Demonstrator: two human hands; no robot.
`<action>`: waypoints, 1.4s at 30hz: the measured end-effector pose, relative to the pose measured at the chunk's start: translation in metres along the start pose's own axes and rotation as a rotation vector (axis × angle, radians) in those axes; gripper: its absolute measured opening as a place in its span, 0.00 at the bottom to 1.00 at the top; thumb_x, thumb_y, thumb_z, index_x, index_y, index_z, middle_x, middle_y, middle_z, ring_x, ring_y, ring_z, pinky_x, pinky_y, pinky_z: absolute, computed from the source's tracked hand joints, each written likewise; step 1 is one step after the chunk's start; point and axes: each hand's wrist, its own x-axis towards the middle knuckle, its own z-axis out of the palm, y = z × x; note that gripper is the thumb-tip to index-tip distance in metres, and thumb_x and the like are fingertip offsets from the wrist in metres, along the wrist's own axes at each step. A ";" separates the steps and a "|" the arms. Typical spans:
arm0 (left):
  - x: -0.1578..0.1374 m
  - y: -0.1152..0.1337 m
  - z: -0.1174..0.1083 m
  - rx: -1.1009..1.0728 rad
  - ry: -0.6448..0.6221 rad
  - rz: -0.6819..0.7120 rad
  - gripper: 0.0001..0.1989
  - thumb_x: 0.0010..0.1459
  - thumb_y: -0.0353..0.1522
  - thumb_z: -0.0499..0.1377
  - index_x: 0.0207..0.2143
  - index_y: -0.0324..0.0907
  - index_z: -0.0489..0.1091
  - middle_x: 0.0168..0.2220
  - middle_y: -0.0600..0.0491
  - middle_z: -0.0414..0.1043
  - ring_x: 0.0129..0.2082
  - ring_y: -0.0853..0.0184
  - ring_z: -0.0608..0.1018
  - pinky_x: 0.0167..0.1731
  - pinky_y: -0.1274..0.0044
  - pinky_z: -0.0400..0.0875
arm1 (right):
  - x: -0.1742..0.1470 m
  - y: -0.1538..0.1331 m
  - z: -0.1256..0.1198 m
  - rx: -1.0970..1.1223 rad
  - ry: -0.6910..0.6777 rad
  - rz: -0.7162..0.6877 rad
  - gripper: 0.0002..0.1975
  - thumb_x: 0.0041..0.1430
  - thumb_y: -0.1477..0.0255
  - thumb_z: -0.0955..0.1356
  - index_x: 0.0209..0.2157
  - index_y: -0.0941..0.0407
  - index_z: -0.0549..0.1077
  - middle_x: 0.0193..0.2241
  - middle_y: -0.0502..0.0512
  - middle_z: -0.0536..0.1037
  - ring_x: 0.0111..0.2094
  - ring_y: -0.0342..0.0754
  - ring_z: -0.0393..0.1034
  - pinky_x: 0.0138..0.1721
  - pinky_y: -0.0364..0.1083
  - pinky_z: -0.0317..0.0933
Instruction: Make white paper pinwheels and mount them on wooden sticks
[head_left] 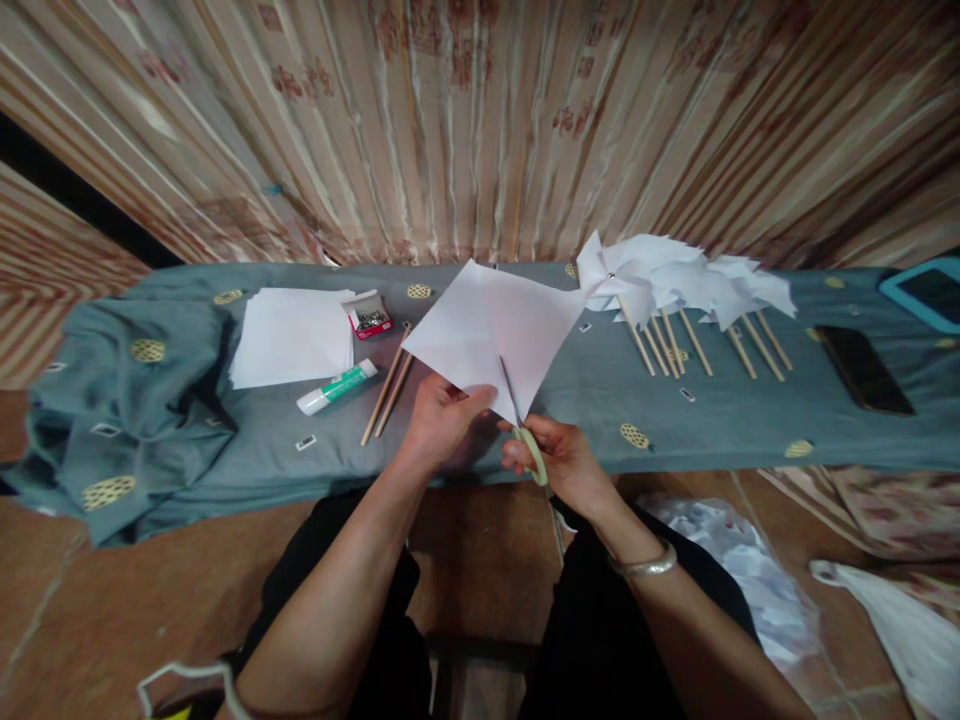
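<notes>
My left hand (450, 415) grips the near left edge of a square white sheet of paper (480, 325), thumb on top. The sheet is turned cornerwise, with faint creases across it. In my right hand (559, 460) is a pair of scissors with pale green handles (534, 458). Their blade lies over the paper from its near corner, pointing toward the middle. Left of the sheet lie two wooden sticks (391, 395), a glue stick (337, 387) and a small red box of metal pins (370, 318).
A stack of white paper (292, 335) lies at the left on the grey-green cloth (465, 470). Several paper pinwheels (675, 275) on sticks are grouped at the right. Beyond them are a dark phone (862, 370) and a blue-framed device (926, 290). Plastic bags (742, 570) sit on the floor.
</notes>
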 end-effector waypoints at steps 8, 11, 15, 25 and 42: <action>0.000 -0.003 -0.001 0.003 -0.025 0.016 0.09 0.37 0.33 0.67 0.20 0.41 0.69 0.19 0.58 0.69 0.20 0.72 0.68 0.24 0.78 0.65 | 0.002 0.004 -0.001 -0.043 -0.007 -0.019 0.22 0.38 0.58 0.78 0.32 0.56 0.76 0.20 0.47 0.76 0.20 0.40 0.66 0.24 0.41 0.61; -0.001 -0.003 -0.001 -0.010 -0.037 0.019 0.08 0.38 0.32 0.67 0.21 0.40 0.70 0.20 0.57 0.70 0.20 0.72 0.69 0.24 0.78 0.65 | 0.002 0.004 -0.001 -0.047 0.008 -0.015 0.22 0.38 0.57 0.78 0.31 0.57 0.76 0.20 0.47 0.76 0.20 0.39 0.66 0.24 0.41 0.61; -0.002 -0.003 -0.001 0.000 -0.053 0.036 0.08 0.39 0.32 0.67 0.20 0.41 0.70 0.19 0.57 0.69 0.20 0.72 0.69 0.24 0.78 0.65 | 0.002 0.002 0.000 -0.059 0.012 -0.020 0.21 0.37 0.57 0.78 0.27 0.56 0.74 0.20 0.47 0.76 0.20 0.39 0.66 0.23 0.41 0.61; 0.000 -0.005 -0.001 0.000 -0.041 0.024 0.07 0.38 0.31 0.67 0.21 0.40 0.71 0.20 0.57 0.71 0.21 0.71 0.70 0.25 0.78 0.65 | 0.003 -0.001 0.002 -0.032 0.020 -0.015 0.22 0.37 0.56 0.78 0.29 0.56 0.75 0.19 0.46 0.75 0.19 0.39 0.66 0.23 0.41 0.63; -0.002 -0.006 0.000 -0.036 -0.048 0.009 0.07 0.39 0.31 0.67 0.22 0.40 0.73 0.21 0.57 0.72 0.21 0.70 0.71 0.26 0.77 0.65 | 0.003 -0.001 0.004 -0.010 0.035 -0.020 0.21 0.36 0.56 0.79 0.26 0.56 0.74 0.18 0.46 0.75 0.19 0.39 0.65 0.22 0.41 0.62</action>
